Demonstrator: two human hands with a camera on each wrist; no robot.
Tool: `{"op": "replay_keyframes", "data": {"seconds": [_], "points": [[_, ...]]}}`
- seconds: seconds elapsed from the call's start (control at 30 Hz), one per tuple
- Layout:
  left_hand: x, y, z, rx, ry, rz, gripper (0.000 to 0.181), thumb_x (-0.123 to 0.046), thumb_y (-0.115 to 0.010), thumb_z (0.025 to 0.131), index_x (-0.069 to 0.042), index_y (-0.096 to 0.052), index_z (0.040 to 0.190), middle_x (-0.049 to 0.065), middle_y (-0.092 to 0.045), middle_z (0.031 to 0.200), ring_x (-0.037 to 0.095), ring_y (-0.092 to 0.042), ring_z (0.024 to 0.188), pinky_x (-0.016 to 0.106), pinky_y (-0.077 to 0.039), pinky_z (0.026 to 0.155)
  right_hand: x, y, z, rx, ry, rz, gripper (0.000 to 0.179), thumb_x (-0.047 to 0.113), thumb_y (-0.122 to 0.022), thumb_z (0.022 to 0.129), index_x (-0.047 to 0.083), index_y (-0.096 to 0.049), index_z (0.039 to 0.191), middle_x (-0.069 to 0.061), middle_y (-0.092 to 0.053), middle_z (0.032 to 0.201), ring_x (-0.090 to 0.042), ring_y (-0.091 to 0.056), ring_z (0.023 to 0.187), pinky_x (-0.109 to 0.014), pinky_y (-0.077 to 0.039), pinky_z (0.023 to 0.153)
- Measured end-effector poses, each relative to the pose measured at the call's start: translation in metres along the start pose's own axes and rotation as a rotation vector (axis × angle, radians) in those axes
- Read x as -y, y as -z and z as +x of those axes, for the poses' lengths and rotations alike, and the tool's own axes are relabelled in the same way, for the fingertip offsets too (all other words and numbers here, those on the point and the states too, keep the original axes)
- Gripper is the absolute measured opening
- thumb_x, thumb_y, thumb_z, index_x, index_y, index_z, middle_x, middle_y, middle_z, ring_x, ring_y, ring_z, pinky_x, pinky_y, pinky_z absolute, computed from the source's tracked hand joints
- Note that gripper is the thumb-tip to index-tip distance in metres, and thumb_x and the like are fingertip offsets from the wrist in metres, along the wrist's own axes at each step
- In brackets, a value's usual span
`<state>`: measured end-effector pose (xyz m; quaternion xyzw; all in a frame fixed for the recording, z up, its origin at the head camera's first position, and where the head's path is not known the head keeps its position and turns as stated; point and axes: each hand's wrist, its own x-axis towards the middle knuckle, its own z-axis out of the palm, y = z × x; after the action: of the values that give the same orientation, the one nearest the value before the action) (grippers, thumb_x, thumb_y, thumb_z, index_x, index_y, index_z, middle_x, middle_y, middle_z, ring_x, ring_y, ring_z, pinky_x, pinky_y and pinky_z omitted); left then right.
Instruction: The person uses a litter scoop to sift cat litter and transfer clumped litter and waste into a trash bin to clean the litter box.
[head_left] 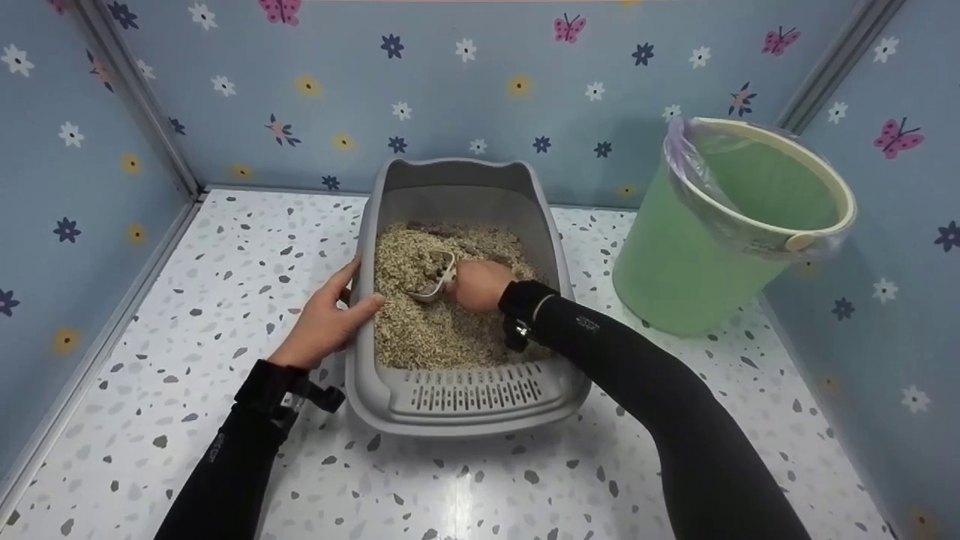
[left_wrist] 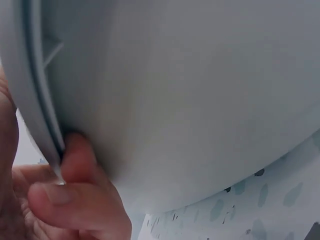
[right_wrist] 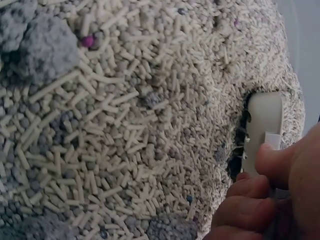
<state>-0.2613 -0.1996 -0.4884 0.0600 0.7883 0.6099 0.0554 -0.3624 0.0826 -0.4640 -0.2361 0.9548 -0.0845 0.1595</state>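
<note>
A pale scoop (right_wrist: pixel 265 117) sits partly sunk in the pelleted litter (head_left: pixel 427 337), gripped in the curled fingers of the right hand (head_left: pixel 481 285). The left hand (head_left: pixel 322 322) grips the grey litter box (head_left: pixel 465 429) by its left edge, fingers hooked beneath. A green bin (head_left: pixel 682 262) stands to the right.

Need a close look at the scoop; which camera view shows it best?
The right wrist view: the scoop appears larger, with the right hand holding it. The head view shows it smaller, in the litter; the left wrist view doesn't show it.
</note>
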Motion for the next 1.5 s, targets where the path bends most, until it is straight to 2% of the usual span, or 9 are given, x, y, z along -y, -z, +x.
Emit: {"op": "replay_keyframes", "data": {"seconds": [0.17,0.27,0.37,0.53,0.77,1.1,1.2,1.43,1.5], "points": [[0.0,-0.001,0.002,-0.01,0.0,-0.008,0.09,-0.042,-0.074,0.108,-0.034,-0.021,0.18,0.023,-0.049,0.119,0.03,-0.066,0.091,0.047,-0.069,0.07,-0.002,-0.004,0.007,-0.013,0.009,0.021,0.03,0.032,-0.055,0.119,0.007,-0.064,0.105,-0.007,-0.054,0.091,-0.026,-0.052,0.082,-0.045,-0.05,0.083],[0.0,-0.002,0.002,0.001,0.01,-0.008,0.091,-0.043,-0.073,0.108,-0.033,-0.019,0.18,0.024,-0.05,0.12,0.03,-0.066,0.093,0.046,-0.069,0.074,-0.004,-0.002,0.006,0.005,0.016,0.035,0.04,0.032,-0.054,0.119,0.013,-0.052,0.084,-0.003,-0.044,0.078,-0.023,-0.045,0.071,-0.041,-0.046,0.075],[0.0,-0.003,0.003,0.002,0.008,0.006,0.09,-0.043,-0.072,0.108,-0.03,-0.019,0.18,0.024,-0.05,0.12,0.03,-0.065,0.095,0.045,-0.069,0.076,-0.004,0.003,0.004,0.011,0.021,0.043,0.05,0.032,-0.054,0.119,0.017,-0.043,0.073,0.0,-0.032,0.071,-0.02,-0.036,0.062,-0.037,-0.038,0.071],[0.002,-0.005,0.003,-0.021,-0.015,0.036,0.088,-0.043,-0.07,0.11,-0.028,-0.02,0.18,0.023,-0.053,0.118,0.031,-0.064,0.098,0.042,-0.067,0.077,-0.003,0.003,0.002,-0.008,0.03,0.053,0.046,0.031,-0.054,0.119,0.017,-0.043,0.077,0.0,-0.033,0.073,-0.02,-0.036,0.065,-0.037,-0.037,0.074],[0.012,-0.009,0.006,-0.075,-0.074,0.019,0.085,-0.042,-0.07,0.11,-0.027,-0.023,0.18,0.018,-0.056,0.109,0.026,-0.061,0.087,0.035,-0.061,0.067,-0.001,0.003,0.0,-0.034,0.028,0.051,0.043,0.031,-0.054,0.119,0.016,-0.045,0.08,-0.002,-0.038,0.076,-0.024,-0.042,0.07,-0.038,-0.04,0.076],[0.015,-0.008,0.006,-0.078,-0.073,0.009,0.085,-0.042,-0.07,0.11,-0.028,-0.023,0.179,0.018,-0.056,0.109,0.026,-0.061,0.084,0.036,-0.062,0.066,0.0,0.006,0.001,-0.011,0.0,0.101,0.046,0.033,-0.055,0.119,0.016,-0.047,0.077,0.001,-0.037,0.071,-0.02,-0.04,0.064,-0.036,-0.039,0.073],[0.014,-0.009,0.005,-0.082,-0.076,0.017,0.084,-0.045,-0.07,0.11,-0.029,-0.025,0.179,0.017,-0.056,0.108,0.026,-0.061,0.084,0.036,-0.061,0.066,-0.003,0.004,0.006,-0.008,-0.021,0.127,0.043,0.034,-0.056,0.119,0.015,-0.05,0.081,-0.001,-0.039,0.074,-0.022,-0.041,0.065,-0.039,-0.04,0.073],[0.014,-0.009,0.003,-0.079,-0.079,0.045,0.082,-0.048,-0.066,0.112,-0.026,-0.024,0.179,0.017,-0.056,0.107,0.028,-0.06,0.091,0.035,-0.057,0.077,-0.072,-0.05,0.088,-0.102,0.022,0.168,0.055,0.053,-0.056,0.115,0.024,-0.047,0.069,0.009,-0.033,0.062,-0.015,-0.034,0.054,-0.032,-0.037,0.061],[0.014,-0.01,0.005,-0.085,-0.08,0.042,0.082,-0.047,-0.066,0.111,-0.026,-0.025,0.179,0.017,-0.056,0.106,0.028,-0.06,0.09,0.036,-0.058,0.076,-0.056,-0.035,0.07,-0.104,-0.003,0.176,0.053,0.047,-0.056,0.117,0.021,-0.05,0.072,0.006,-0.037,0.065,-0.017,-0.037,0.056,-0.034,-0.038,0.062]]}}
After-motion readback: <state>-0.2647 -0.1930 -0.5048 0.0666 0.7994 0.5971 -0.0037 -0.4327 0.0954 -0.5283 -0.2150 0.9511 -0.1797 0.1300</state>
